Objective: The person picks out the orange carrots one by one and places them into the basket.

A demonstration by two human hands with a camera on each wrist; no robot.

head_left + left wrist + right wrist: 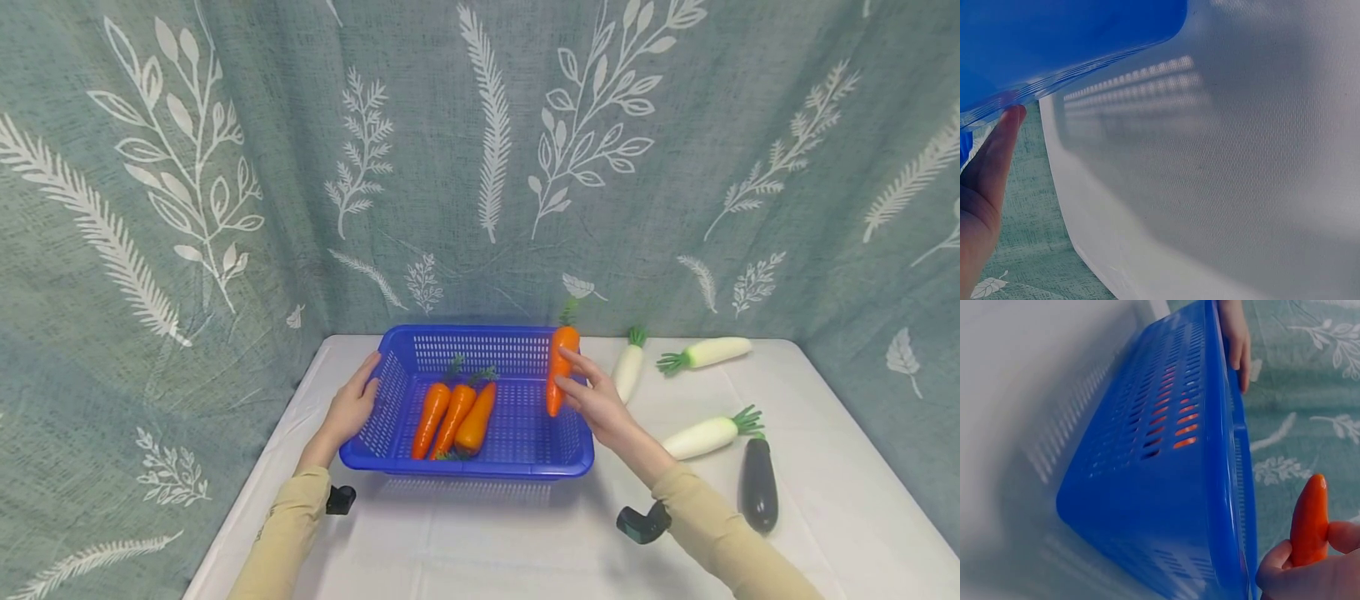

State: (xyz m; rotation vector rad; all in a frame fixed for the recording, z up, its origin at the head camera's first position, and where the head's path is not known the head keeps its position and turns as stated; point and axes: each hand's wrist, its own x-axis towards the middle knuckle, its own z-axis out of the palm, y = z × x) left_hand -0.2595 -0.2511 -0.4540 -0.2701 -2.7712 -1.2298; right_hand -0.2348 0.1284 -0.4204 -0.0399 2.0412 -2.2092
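Note:
A blue perforated plastic basket (517, 468) stands on the table with three orange carrots (431, 417) lying in its left half. My left hand (352, 408) grips the basket's left rim; in the left wrist view part of this hand (988, 181) shows against the blue wall. Over the basket's right end, my right hand (600, 404) pinches another carrot (564, 354) between thumb and fingers, its green top up and its tip pointing down. The right wrist view shows the held carrot (1310, 519) beside the basket rim (1216, 456).
Right of the basket lie three white radishes with green tops: one close behind my right hand (628, 371), one at the back (720, 352), one nearer (701, 437). A dark eggplant (760, 487) lies at the right. A patterned green curtain (480, 167) hangs behind the white table (465, 550).

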